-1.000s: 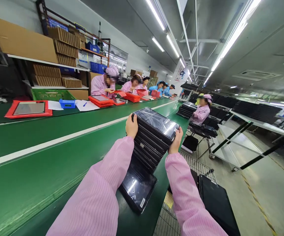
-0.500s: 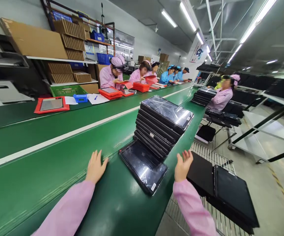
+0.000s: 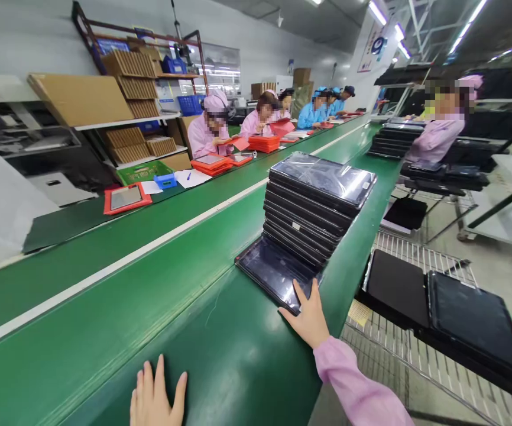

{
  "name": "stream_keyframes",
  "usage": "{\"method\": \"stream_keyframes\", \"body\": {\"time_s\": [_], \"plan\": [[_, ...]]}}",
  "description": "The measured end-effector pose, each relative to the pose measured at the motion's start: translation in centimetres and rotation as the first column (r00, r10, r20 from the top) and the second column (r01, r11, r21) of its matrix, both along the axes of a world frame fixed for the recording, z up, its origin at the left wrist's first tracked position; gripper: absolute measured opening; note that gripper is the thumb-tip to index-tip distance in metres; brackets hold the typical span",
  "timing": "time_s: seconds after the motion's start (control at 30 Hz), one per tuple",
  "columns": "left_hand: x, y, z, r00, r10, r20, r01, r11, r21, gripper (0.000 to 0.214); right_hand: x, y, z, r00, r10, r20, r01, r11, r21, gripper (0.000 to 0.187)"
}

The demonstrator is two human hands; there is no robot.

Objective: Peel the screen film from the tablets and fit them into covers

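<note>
Left hand (image 3: 158,393) is at the bottom edge, flat on the green conveyor belt (image 3: 220,355), fingers spread, holding nothing. Right hand (image 3: 309,313) is open and resting on the near corner of a single black tablet (image 3: 278,272); fingers are extended, not gripping, with no visible closure around it. Pink sleeve (image 3: 357,384) runs in from the lower right.

The tablet lies screen up on the belt, long axis roughly across the belt, and its far edge butts against the foot of a stack of black tablets (image 3: 309,213). The stack sits just beyond it, same orientation, long axis across the belt, with a glossy clear film on the top unit. Exact count is hard to read, about eight.

Right of the belt is a wire rack (image 3: 415,260) holding two black tablet-sized panels (image 3: 473,319). A white stripe (image 3: 118,272) runs along the belt's left part, with a parallel bench line beyond.

Farther right, a co-worker in a pink smock (image 3: 436,139) sits beside another black stack (image 3: 391,145). Along the far left, a row of workers (image 3: 260,115) handles red trays (image 3: 262,143), below shelves of cardboard boxes (image 3: 136,89) and blue crates (image 3: 189,105).
</note>
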State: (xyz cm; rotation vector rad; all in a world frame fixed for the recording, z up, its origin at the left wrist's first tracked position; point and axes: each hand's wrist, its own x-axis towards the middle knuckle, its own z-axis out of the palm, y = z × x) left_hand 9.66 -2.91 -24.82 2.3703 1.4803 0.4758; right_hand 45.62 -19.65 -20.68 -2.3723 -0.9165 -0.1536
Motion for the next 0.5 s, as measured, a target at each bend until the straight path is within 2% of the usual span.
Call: {"method": "stream_keyframes", "body": {"time_s": [0.07,0.13,0.23,0.4,0.5], "plan": [[0.7,-0.1,0.9,1.000,-0.019,-0.022,0.018,0.999,-0.036,0.074,-0.2,0.5,0.2,1.000,-0.013,0.000,0.013,0.998,-0.054,0.078],[1.2,-0.1,1.6,0.999,0.023,-0.036,-0.024,0.999,-0.040,0.073,-0.7,1.0,0.3,0.999,-0.038,0.000,0.037,0.996,-0.080,0.075],[1.4,0.0,1.8,0.996,0.074,-0.044,-0.076,0.997,-0.033,0.076,-1.3,1.5,0.2,0.998,-0.066,0.003,0.066,0.993,-0.095,0.072],[1.0,0.2,1.4,0.998,-0.013,-0.058,0.010,0.999,-0.047,0.074,-1.2,2.2,0.3,0.996,-0.084,0.025,0.087,0.987,-0.136,0.073],[1.3,0.0,2.0,0.998,-0.014,-0.055,0.011,0.998,-0.056,0.073,-0.3,2.7,0.9,0.997,-0.070,0.028,0.073,0.983,-0.168,0.072]]}}
